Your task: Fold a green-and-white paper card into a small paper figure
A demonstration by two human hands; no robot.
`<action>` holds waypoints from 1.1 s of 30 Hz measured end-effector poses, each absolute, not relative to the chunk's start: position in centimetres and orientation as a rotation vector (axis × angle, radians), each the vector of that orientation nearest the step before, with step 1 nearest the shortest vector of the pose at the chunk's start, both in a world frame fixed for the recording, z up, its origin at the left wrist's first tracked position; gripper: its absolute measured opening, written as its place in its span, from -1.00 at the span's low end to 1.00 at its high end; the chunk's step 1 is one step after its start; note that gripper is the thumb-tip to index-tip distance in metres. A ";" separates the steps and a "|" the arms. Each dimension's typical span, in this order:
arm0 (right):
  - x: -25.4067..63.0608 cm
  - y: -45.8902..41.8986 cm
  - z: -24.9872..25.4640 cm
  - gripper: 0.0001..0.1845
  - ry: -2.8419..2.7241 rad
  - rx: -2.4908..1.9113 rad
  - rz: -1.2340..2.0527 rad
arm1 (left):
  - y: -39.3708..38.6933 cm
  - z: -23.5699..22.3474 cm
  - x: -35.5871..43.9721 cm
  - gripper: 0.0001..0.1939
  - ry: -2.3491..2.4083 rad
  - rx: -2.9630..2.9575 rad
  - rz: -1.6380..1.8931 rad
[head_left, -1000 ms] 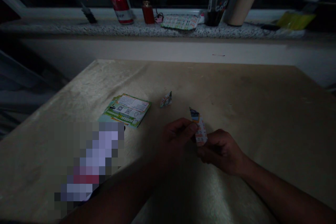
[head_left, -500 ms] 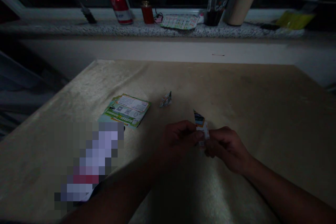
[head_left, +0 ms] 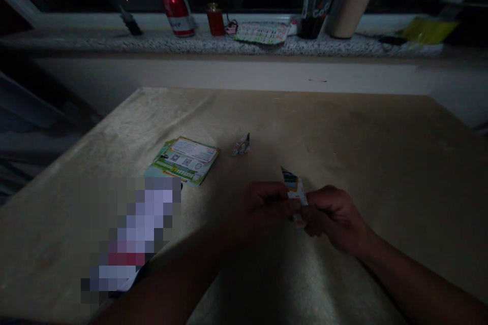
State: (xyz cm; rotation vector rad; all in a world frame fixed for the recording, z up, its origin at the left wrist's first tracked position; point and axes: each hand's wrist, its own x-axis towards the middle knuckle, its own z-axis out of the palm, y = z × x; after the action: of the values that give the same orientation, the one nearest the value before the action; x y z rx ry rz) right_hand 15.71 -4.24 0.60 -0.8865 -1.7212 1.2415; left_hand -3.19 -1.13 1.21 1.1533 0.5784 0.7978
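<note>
Between my two hands is a small folded piece of printed paper [head_left: 293,183], white with dark, blue and orange print and a pointed top corner. My left hand [head_left: 267,207] pinches its left side, thumb across the front. From the right, my right hand [head_left: 331,213] grips the lower right edge with thumb and fingers closed. The fingers hide part of the paper's lower half. Beyond my left hand, a small folded paper shape [head_left: 241,145] sits on the table. To its left lies a stack of green and white printed leaflets [head_left: 186,160].
A pixelated oblong item [head_left: 137,228] lies on the table [head_left: 362,132] at the left, beside my left forearm. Along the granite windowsill [head_left: 152,43] stand a red and white can [head_left: 179,15], an orange-red bottle [head_left: 215,20], a lidded cup [head_left: 317,5] and a tan cylinder [head_left: 353,0].
Both hands have moved slightly down with the folded paper, still gripping it. The leaflets and the other paper shape stay where they were on the table.
</note>
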 end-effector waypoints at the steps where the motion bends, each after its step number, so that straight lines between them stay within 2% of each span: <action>1: 15.8 -4.3 0.6 -0.56 -1.712 -0.886 1.275 | -1.2 1.2 -3.2 -0.69 0.586 1.167 0.792; 10: 15.7 -4.4 0.8 -0.52 -1.674 -0.883 1.361 | -1.6 1.0 -3.2 -0.64 0.589 1.225 0.813; 27: 15.3 -4.3 1.5 -0.53 -1.828 -0.902 1.233 | -1.3 1.6 -3.2 -0.62 0.714 1.208 0.852; 33: 15.3 -4.6 1.6 -0.56 -1.753 -0.893 1.382 | -1.7 1.9 -2.9 -0.57 0.686 1.124 0.867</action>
State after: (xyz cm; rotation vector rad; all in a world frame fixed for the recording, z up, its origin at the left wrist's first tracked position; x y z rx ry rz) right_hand 15.34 -4.56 1.56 -0.8928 -1.7535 1.3821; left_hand -2.93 -1.68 1.90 1.1237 0.6860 0.8670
